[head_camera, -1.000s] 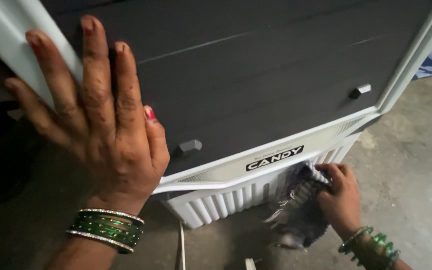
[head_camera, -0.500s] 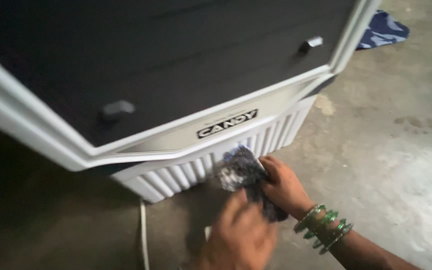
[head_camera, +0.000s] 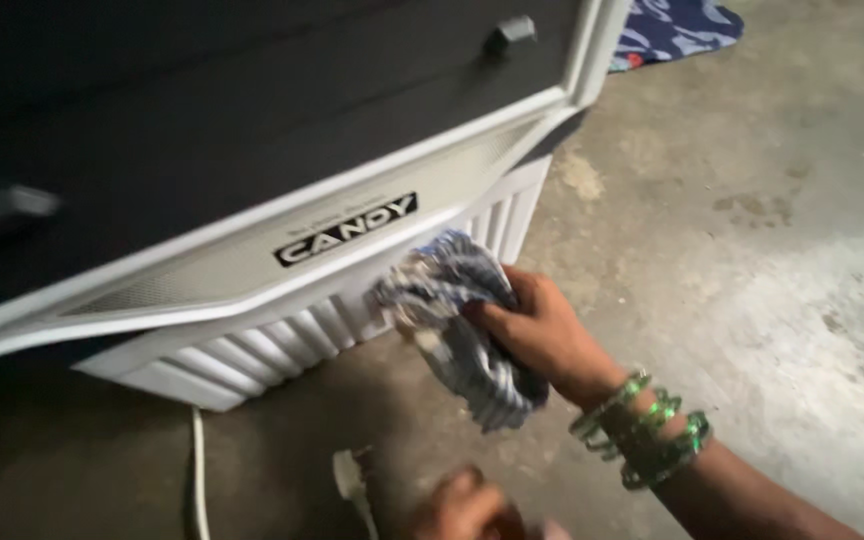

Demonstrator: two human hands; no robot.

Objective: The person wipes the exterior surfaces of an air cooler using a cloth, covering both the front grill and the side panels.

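From my remote seat, the biggest change sits on the left: my left hand (head_camera: 467, 508), which a second ago lay flat and spread on the dark grey top panel of the white plastic air cooler (head_camera: 252, 140), is now off it and low at the bottom edge of the view, just above the concrete floor (head_camera: 772, 260). Only its knuckles show, blurred, so I cannot tell whether its fingers are curled on something or loose. Beside it a white plug on a white cord (head_camera: 349, 478) lies on the floor, near the cooler's front base.

That means the cooler is no longer steadied from above; I judge the work has moved on along the ribbed white grille (head_camera: 252, 350), towards its right-hand corner.

The crumpled blue-and-white striped cloth (head_camera: 457, 320) is now lifted a little clear of the grille slats instead of being pressed into them. It hangs bunched in a wad, folds drooping, soft and limp, with greyish patches that may be dirt.

My right hand (head_camera: 542, 335), wearing green glass bangles (head_camera: 642, 435) at the wrist, has its fingers clenched round the cloth's right side, thumb across the front. Far right, beyond the cooler's corner, another blue patterned cloth (head_camera: 677, 25) lies on the floor.
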